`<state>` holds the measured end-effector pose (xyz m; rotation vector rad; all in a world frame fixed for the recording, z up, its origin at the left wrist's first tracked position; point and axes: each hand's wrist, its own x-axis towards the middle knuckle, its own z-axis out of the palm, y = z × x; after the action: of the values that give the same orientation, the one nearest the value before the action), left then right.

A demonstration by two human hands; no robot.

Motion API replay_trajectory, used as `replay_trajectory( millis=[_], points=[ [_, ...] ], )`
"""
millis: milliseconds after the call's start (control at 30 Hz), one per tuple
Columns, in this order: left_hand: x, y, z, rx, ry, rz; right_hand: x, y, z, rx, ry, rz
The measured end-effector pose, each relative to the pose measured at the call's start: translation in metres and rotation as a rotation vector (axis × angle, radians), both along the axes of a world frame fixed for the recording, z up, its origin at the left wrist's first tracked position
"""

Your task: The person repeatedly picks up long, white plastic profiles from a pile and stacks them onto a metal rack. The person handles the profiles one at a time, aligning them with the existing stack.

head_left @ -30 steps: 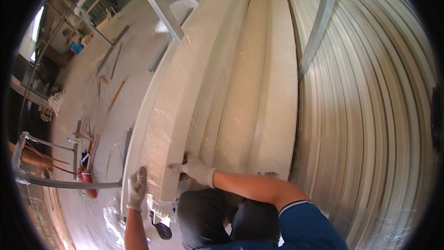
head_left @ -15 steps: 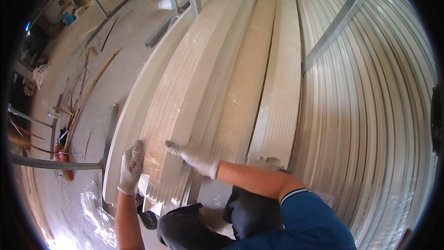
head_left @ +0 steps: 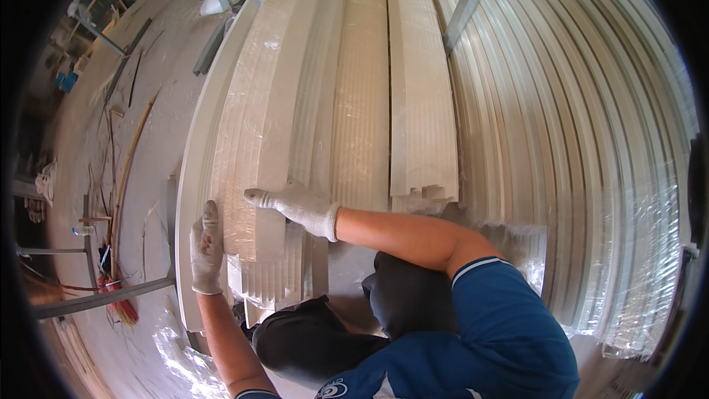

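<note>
Long cream-white profiles lie lengthwise before me in bundles wrapped in clear film. My left hand (head_left: 207, 247), in a stained white glove, presses against the left side of one wrapped bundle of profiles (head_left: 244, 155), near its close end. On that bundle's other side is my right hand (head_left: 295, 208), also gloved, its thumb laid over the top and pointing left. Both hands appear to grip the bundle between them; most of the fingers are hidden. A bare long profile (head_left: 193, 148) runs just left of the bundle.
More wrapped profiles (head_left: 362, 103) and a shorter-reaching bundle (head_left: 422, 118) lie to the right. Beyond stands a wide stack of profiles (head_left: 561, 140), with a metal post (head_left: 473, 0) at its edge. Metal bars (head_left: 103, 299), a bamboo pole (head_left: 129, 162) and crumpled film (head_left: 181, 355) are on the left.
My view has shifted, so the profiles look straighter and the floor items sit further left. Both hands stay at the same bundle, and the right hand appears higher in view.
</note>
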<state>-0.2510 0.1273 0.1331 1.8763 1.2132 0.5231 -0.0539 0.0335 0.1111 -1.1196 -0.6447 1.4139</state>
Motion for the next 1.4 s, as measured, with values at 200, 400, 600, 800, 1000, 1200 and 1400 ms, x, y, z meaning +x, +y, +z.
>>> replay_trajectory(
  millis=[200,400,600,800,1000,1200,1400],
  points=[
    [-0.011,0.006,-0.009,-0.059,-0.117,-0.028,0.033,-0.034,-0.05,-0.019,-0.196,0.161],
    [-0.037,0.011,-0.028,-0.041,-0.086,0.034,0.075,-0.204,-0.166,-0.459,0.29,-0.006],
    [-0.048,0.014,-0.018,-0.002,-0.013,-0.155,0.087,-0.218,-0.27,-0.232,0.945,-1.325],
    [-0.004,-0.006,0.009,-0.062,0.021,0.004,0.115,-0.173,-0.279,-0.013,0.926,-1.469],
    [-0.001,-0.006,0.002,0.052,0.024,0.101,0.12,-0.192,-0.296,-0.114,1.074,-1.378],
    [-0.02,-0.003,-0.024,0.076,0.016,0.121,0.125,-0.195,-0.325,-0.236,1.124,-1.46],
    [-0.031,0.002,-0.024,-0.132,0.037,0.154,0.126,-0.199,-0.343,-0.231,1.083,-1.474]
  ],
)
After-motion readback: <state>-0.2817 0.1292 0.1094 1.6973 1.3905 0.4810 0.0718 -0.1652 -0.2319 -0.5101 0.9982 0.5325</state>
